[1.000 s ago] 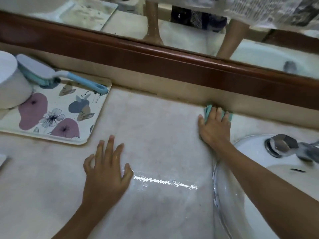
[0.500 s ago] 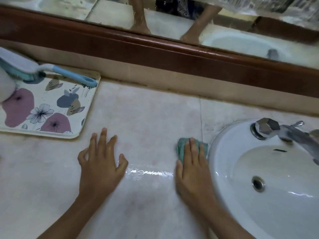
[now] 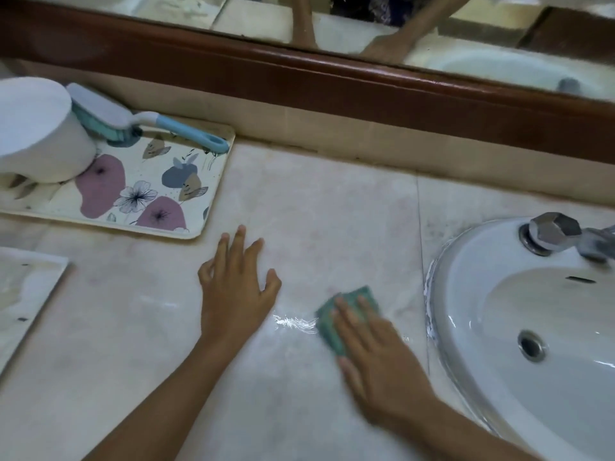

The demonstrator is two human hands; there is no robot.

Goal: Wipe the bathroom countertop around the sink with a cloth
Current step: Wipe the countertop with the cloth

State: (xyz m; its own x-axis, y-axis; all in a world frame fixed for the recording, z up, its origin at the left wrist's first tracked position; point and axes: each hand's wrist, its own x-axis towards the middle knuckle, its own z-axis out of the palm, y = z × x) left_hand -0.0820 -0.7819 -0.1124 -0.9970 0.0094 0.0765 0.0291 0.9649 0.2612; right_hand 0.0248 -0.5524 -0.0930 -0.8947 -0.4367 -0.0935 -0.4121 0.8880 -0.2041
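Note:
A folded green cloth (image 3: 336,324) lies flat on the pale marble countertop (image 3: 332,211), a little left of the white sink (image 3: 466,294). My right hand (image 3: 376,357) presses down on the cloth with straight fingers and hides most of it; hand and cloth are blurred. My left hand (image 3: 236,294) rests flat on the counter with spread fingers, just left of the cloth, holding nothing. A wet shiny streak (image 3: 293,322) lies between the two hands.
A floral tray (image 3: 139,197) at the back left carries a white container (image 3: 36,128) and a blue-handled brush (image 3: 133,123). A metal tap (image 3: 559,234) sits on the sink's far rim. A pale flat tray (image 3: 23,294) lies at the left edge. A wood-framed mirror (image 3: 332,84) runs behind.
My right hand has drawn the cloth from the back wall toward me along the sink's left rim, then leftward onto the open counter. The left hand has stayed flat in place.

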